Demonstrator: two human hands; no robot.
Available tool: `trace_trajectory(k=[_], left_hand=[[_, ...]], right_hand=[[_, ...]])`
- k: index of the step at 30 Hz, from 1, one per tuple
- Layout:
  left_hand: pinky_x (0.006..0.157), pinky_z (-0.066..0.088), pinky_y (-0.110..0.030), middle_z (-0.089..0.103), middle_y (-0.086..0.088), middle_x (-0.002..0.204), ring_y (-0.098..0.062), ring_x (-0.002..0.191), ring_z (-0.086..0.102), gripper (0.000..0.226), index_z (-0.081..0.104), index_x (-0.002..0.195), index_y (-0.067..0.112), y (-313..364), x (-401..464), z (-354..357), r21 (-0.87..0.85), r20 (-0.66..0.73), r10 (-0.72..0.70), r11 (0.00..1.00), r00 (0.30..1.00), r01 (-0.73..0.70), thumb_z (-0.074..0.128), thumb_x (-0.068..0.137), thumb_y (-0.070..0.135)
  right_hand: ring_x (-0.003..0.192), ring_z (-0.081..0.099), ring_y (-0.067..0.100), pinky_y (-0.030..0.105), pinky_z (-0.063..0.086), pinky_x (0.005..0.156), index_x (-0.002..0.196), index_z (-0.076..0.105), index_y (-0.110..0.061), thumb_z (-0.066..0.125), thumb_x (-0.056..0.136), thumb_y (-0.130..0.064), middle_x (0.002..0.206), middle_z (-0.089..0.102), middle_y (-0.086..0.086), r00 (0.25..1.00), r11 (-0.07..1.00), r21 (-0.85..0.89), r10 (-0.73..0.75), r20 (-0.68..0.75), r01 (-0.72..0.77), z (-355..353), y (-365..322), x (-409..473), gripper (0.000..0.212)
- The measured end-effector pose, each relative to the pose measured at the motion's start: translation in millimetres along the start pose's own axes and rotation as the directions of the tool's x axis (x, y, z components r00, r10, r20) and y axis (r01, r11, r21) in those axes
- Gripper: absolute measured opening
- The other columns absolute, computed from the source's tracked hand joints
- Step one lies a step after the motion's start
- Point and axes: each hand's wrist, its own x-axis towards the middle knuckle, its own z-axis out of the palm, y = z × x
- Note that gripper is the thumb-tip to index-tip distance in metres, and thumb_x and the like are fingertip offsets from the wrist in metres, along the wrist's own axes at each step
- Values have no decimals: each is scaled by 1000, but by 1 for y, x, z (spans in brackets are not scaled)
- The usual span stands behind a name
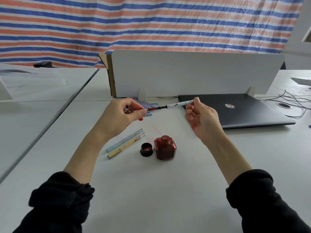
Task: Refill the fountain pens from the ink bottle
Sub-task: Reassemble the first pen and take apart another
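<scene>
Backdrop: a red, white and blue striped plastic sheet (151, 22) hangs behind everything.
Desk: a white desk (151, 190) carries all the task's things.
Divider: a white upright panel (193, 73) stands across the far side of the desk.
Laptop: a closed dark grey laptop (244, 110) lies flat to the right, just in front of the panel.
Left hand: the left hand (121, 113) is raised above the desk; its grip is a pinch of thumb and fingertips on the metal front section of the pen part, with a red ink-filled converter (152, 109) sticking out toward the right.
Right hand: the right hand (200, 115) is raised too; its grip pinches the far end of a white patterned pen barrel (179, 103), whose open end meets the converter's dark tip.
Ink bottle: a square glass bottle of red ink (165, 150) stands open near the desk's middle, below the hands.
Cap: its black round screw cap (146, 149) lies upturned just left of the bottle.
Spare pens: a pale blue capped pen (124, 140) and a pale yellow capped pen (126, 146) lie side by side, left of the cap.
</scene>
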Motion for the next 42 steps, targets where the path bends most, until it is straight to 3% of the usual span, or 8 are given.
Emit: trace_trajectory(k=[6, 9, 14, 20, 26, 31, 37, 42], left_hand=[[57, 43, -1, 64, 9, 73, 9, 63, 60, 10, 63, 86, 20, 0, 1, 0, -1, -12, 18, 1000, 1000, -18, 65, 79, 27], [63, 44, -11, 62, 8, 76, -2, 73, 58, 8, 63, 84, 21, 1, 1, -4, -25, -37, -6, 1000, 999, 5, 66, 77, 26], [58, 45, -12, 59, 4, 75, -10, 72, 53, 8, 63, 79, 27, 2, 1, -9, -95, -17, -51, 994, 999, 49, 68, 73, 28], [49, 35, -19, 52, 3, 50, -10, 52, 37, 14, 72, 71, 10, 4, 3, -13, -667, 90, -193, 716, 977, 203, 66, 60, 18], [49, 37, -16, 56, 6, 56, -8, 56, 40, 23, 68, 92, 7, 13, 0, 1, -735, 192, -146, 634, 970, 241, 57, 77, 20], [45, 36, -14, 63, 4, 54, -9, 56, 39, 14, 62, 78, 6, 17, 2, 7, -823, 147, -210, 516, 967, 237, 60, 73, 20], [51, 38, -15, 68, 6, 67, -8, 61, 42, 21, 67, 91, 10, 16, 0, 6, -798, 162, -145, 562, 976, 216, 46, 90, 13], [59, 35, -21, 45, 0, 74, -10, 64, 37, 26, 66, 99, 16, 19, -3, 8, -712, 150, -80, 683, 985, 164, 53, 79, 26]], right_hand=[[52, 50, 11, 16, 42, 47, 79, 54, -5, 47, 94, -8, 59, 59, 4, 978, 983, -182, 23, 208, 16, 12, 3, -16, 16], [54, 51, 13, 19, 42, 50, 82, 56, -5, 48, 92, -3, 64, 61, 7, 968, 938, -333, -12, 252, 98, 15, -1, -21, 12], [49, 46, 7, 17, 39, 49, 80, 58, -13, 57, 87, -7, 65, 60, 2, 907, 618, -688, -101, 409, 380, 18, 3, -26, 9], [55, 49, 7, 21, 40, 54, 78, 52, -25, 58, 88, -19, 61, 54, -8, 851, 480, -723, -105, 515, 497, 34, 25, -38, 13], [40, 33, 4, 12, 26, 42, 88, 46, -16, 51, 92, -26, 56, 41, -11, 857, 499, -704, -195, 477, 505, 39, 34, -43, 11], [42, 31, 5, 12, 25, 43, 75, 45, -22, 51, 92, -22, 55, 40, -9, 856, 538, -677, -199, 476, 502, 41, 34, -45, 18], [37, 30, 3, 14, 24, 41, 74, 53, -15, 44, 95, -21, 55, 40, -3, 893, 651, -642, -128, 432, 404, 41, 34, -43, 24], [39, 31, 3, 16, 25, 43, 73, 57, -18, 44, 95, -27, 52, 40, -7, 903, 651, -659, -100, 418, 377, 43, 34, -44, 27]])
